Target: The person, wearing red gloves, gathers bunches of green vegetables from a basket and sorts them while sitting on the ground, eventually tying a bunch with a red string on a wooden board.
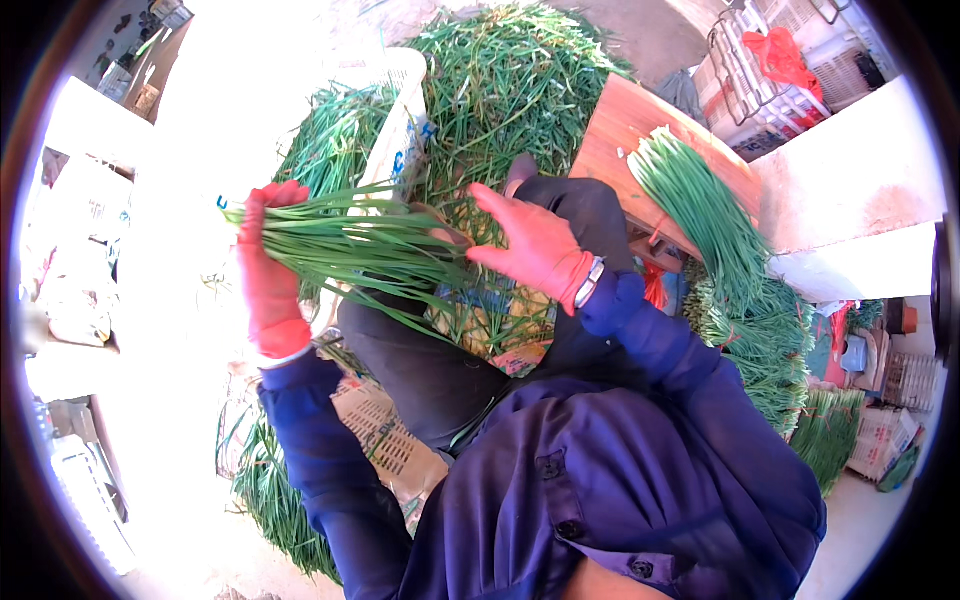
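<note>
In a reddish-pink glove, my left hand [270, 262] is closed around the pale stem end of a bunch of garlic chives [365, 245]. The green leaves reach out to the right above my lap, their tips spread loosely. My right hand [530, 243], gloved alike, is beside those tips with thumb and fingers apart and nothing in its grasp. A larger bundle of chives [690, 195] lies on the small wooden table [612, 130] to the right, pale ends toward the far side.
A big heap of loose chives [510, 90] spreads ahead of me. To its left stands a white basket [400, 115] with more chives. Tied bundles [760, 345] are stacked at my right. More chives [275, 490] lie by my left arm. Plastic crates [750, 85] stand at far right.
</note>
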{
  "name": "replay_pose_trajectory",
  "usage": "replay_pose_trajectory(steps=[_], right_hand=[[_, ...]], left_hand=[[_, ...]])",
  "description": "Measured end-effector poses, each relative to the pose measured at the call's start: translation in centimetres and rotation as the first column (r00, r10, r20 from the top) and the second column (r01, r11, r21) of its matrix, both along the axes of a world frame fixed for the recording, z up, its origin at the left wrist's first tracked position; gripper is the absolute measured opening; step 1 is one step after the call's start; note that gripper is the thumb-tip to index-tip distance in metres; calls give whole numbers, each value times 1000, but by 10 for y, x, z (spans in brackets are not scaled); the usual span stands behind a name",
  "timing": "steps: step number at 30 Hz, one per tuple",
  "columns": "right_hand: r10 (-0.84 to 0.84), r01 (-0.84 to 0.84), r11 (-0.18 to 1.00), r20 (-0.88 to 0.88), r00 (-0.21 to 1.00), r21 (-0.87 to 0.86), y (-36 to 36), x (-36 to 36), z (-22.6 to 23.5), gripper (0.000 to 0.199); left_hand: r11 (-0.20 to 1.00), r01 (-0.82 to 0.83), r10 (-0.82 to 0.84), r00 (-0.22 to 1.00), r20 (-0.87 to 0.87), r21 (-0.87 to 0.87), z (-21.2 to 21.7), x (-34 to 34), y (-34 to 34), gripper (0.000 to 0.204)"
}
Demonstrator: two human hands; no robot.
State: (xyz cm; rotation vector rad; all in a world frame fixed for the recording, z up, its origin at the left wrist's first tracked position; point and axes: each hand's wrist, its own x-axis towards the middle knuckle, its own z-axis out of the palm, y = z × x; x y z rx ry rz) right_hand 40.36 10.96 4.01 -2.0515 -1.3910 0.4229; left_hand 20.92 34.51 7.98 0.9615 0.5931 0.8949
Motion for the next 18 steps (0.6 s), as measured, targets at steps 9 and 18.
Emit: replay_pose_trajectory(steps=[9, 18], right_hand=[[-88, -86, 947, 509, 856, 308, 53, -8, 34, 85], [35, 35, 930, 183, 983, -366, -65, -7, 75, 28]], left_hand=[[975, 40, 31, 950, 311, -218, 10, 70, -70, 31], [833, 352, -173, 899, 403, -428, -29, 93, -105, 26]])
